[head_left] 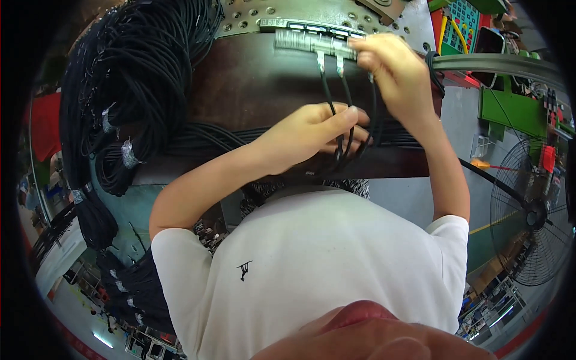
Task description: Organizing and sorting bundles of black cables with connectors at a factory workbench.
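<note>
My left hand [312, 133] grips several thin black cables [348, 114] that run up from it to a metal fixture [312, 41] on the machine. Two of the cables end in small silver plugs [330, 62] seated in the fixture's slots. At the fixture's right end, my right hand [393, 69] pinches another cable end with its fingertips. A flat bundle of black cables [204, 139] lies across the dark brown work surface [252, 84] under both hands.
Thick coils of black cable [129, 78] hang at the left, tied with clear tape. A perforated metal plate [282, 11] sits behind the fixture. A grey bar [498, 63] and green machinery [510, 108] stand at the right, a floor fan [531, 216] lower right.
</note>
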Tool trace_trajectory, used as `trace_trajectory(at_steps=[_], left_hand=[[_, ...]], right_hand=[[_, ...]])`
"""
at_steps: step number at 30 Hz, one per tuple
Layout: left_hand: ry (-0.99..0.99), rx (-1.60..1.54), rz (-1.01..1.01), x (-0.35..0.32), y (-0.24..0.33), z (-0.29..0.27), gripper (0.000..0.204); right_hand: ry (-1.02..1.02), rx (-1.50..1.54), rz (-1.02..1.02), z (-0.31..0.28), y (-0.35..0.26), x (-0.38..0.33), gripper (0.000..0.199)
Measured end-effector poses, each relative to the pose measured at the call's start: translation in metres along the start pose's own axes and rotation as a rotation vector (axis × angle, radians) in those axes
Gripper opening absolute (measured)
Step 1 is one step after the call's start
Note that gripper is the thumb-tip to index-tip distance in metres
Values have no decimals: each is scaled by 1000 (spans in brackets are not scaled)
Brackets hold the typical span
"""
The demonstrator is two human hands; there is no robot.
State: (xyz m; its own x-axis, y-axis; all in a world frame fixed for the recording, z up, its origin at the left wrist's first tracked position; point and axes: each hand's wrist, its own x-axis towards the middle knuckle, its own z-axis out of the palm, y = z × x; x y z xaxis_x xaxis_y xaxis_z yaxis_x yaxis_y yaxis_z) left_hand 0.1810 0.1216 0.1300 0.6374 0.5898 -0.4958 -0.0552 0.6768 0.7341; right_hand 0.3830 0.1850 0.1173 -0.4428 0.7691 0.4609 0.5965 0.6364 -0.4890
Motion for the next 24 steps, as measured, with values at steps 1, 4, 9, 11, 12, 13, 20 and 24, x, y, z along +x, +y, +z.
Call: trace_trajectory(at_steps=[1,4,9,11,12,13,20,24], left_hand=[[-74,-27,-31,3,11,-3,51],[29,-54,133,20,64,-11,37],[1,-278,382,86,113,-83,21],[5,-273,445,100,105,-99,21],[189,-228,417,100,102,-94,22],[18,-212,424,94,99,-101,26],[916,1992,880,71,128,-103,33],[504,1554,1171,108,131,-133,29]], right_hand=[[29,-31,52,-3,6,21,22],[585,205,-400,38,73,92,20],[-59,96,495,-17,22,139,22],[-60,93,649,-18,7,150,21],[-63,88,728,-18,1,153,21],[-67,81,807,-18,-3,155,21],[126,-493,-269,29,75,104,31],[115,-421,-213,18,62,107,36]])
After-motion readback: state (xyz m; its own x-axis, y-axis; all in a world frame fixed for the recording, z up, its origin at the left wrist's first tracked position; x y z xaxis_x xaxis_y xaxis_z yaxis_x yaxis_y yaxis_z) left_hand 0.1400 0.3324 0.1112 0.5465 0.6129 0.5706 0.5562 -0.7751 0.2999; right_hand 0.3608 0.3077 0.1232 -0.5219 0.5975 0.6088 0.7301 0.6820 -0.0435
